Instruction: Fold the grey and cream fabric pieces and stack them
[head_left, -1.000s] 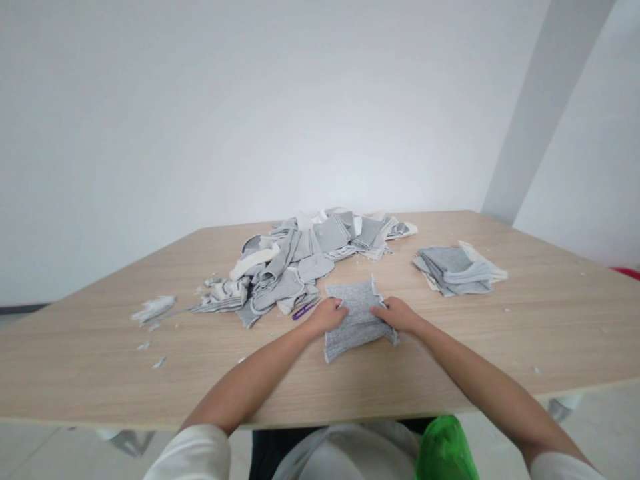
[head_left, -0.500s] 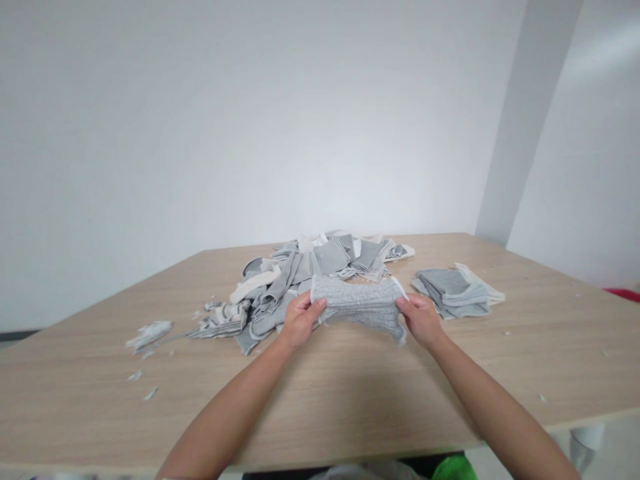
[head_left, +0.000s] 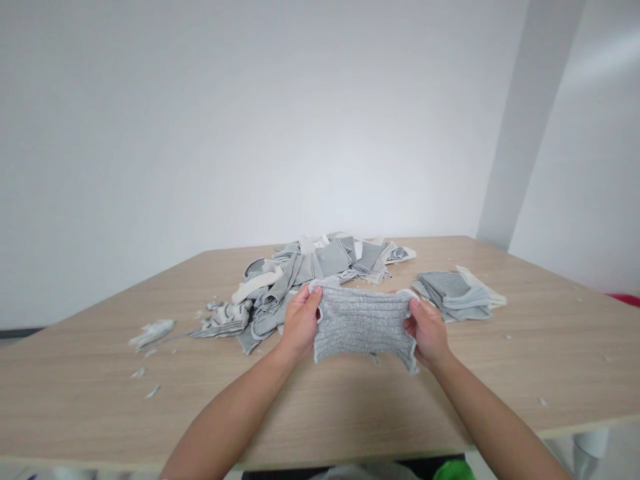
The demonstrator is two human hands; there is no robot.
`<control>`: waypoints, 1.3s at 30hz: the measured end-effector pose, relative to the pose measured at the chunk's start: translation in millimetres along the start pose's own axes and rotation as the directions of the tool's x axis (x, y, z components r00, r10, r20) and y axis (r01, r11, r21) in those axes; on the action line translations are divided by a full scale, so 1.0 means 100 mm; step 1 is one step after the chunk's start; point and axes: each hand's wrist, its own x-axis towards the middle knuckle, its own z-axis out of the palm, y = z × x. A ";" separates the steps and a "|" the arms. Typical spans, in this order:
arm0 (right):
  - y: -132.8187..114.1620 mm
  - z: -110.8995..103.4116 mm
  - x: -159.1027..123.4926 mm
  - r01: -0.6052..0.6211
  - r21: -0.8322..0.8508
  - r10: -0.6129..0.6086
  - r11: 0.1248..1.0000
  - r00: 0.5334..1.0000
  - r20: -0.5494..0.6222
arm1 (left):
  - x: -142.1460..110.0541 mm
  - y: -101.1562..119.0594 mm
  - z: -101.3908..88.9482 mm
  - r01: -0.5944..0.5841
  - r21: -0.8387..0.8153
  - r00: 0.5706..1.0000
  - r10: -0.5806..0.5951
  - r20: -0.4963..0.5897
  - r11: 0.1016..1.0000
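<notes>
A grey ribbed knit fabric piece (head_left: 364,325) with pale edges is stretched out between my two hands above the table. My left hand (head_left: 299,321) pinches its upper left corner, thumb on top. On the other side, my right hand (head_left: 427,328) grips the upper right edge, its fingers partly hidden behind the cloth. The lower corners hang loose. Just behind my left hand spreads a messy heap of grey, white and striped fabric pieces (head_left: 293,277). Beyond my right hand lies a neater stack of grey and cream fabric pieces (head_left: 453,293).
The wooden table (head_left: 175,413) reaches back to a white wall (head_left: 320,120). White fabric scraps (head_left: 153,333) and thread bits lie on its left side. Something green (head_left: 454,470) shows below the front edge, and a red object (head_left: 623,299) is at the far right.
The knit piece has come lower and unfolded, so its ribbed face now spreads wider and hangs flatter. Both hands have shifted their grip along its upper corners.
</notes>
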 end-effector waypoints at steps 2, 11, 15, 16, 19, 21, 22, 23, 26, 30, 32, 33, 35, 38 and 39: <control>0.06 0.02 0.01 -0.033 0.009 0.033 0.999 0.997 -0.066 | 0.02 -0.04 0.02 0.013 0.016 1.000 -0.013 -0.005 1.000; 0.07 0.21 -0.08 -0.092 0.143 0.078 0.985 0.992 0.099 | 0.13 -0.15 0.06 0.081 0.100 0.997 -0.083 0.009 0.992; 0.04 0.28 -0.09 -0.094 0.223 0.053 0.970 0.982 0.184 | 0.14 -0.16 0.00 0.275 0.044 0.942 -0.278 0.189 0.960; 0.04 0.30 -0.09 -0.093 0.247 0.043 0.964 0.979 0.201 | 0.11 -0.15 -0.01 0.301 0.026 0.922 -0.298 0.249 0.953; 0.06 0.35 -0.08 -0.072 0.315 0.006 0.946 0.979 0.206 | 0.00 -0.11 0.00 0.237 -0.003 0.881 -0.213 0.422 0.972; 0.08 0.39 -0.08 -0.053 0.344 -0.014 0.938 0.982 0.189 | -0.08 -0.10 0.03 0.104 0.000 0.859 -0.090 0.504 0.995; 0.09 0.40 -0.08 -0.046 0.353 -0.021 0.934 0.983 0.184 | -0.11 -0.11 0.05 0.034 0.007 0.847 -0.033 0.530 0.999; 0.10 0.41 -0.08 -0.040 0.359 -0.028 0.933 0.983 0.181 | -0.14 -0.14 0.06 -0.023 0.020 0.836 0.009 0.549 1.000; 0.10 0.44 -0.10 -0.035 0.360 -0.036 0.932 0.981 0.188 | -0.17 -0.26 0.07 -0.059 0.103 0.823 -0.010 0.568 0.993; 0.03 0.35 -0.09 -0.065 0.329 -0.009 0.942 0.976 0.219 | -0.14 -0.36 0.00 0.090 0.159 0.837 -0.161 0.523 0.983; 0.00 0.23 -0.05 -0.112 0.281 0.040 0.953 0.967 0.251 | -0.09 -0.35 -0.07 0.150 0.139 0.858 -0.199 0.474 0.979; 0.00 0.15 -0.03 -0.142 0.246 0.074 0.959 0.961 0.266 | -0.06 -0.34 -0.12 0.178 0.142 0.871 -0.224 0.438 0.974; 0.02 0.01 0.02 -0.209 0.163 0.157 0.964 0.947 0.280 | 0.01 -0.31 -0.22 0.249 0.185 0.888 -0.301 0.349 0.951; 0.09 -0.12 0.04 -0.319 0.035 0.299 0.947 0.916 0.266 | 0.09 -0.34 -0.34 0.360 0.299 0.877 -0.430 0.214 0.884; 0.12 -0.13 0.04 -0.354 -0.006 0.344 0.935 0.903 0.258 | 0.11 -0.37 -0.36 0.383 0.338 0.868 -0.460 0.185 0.860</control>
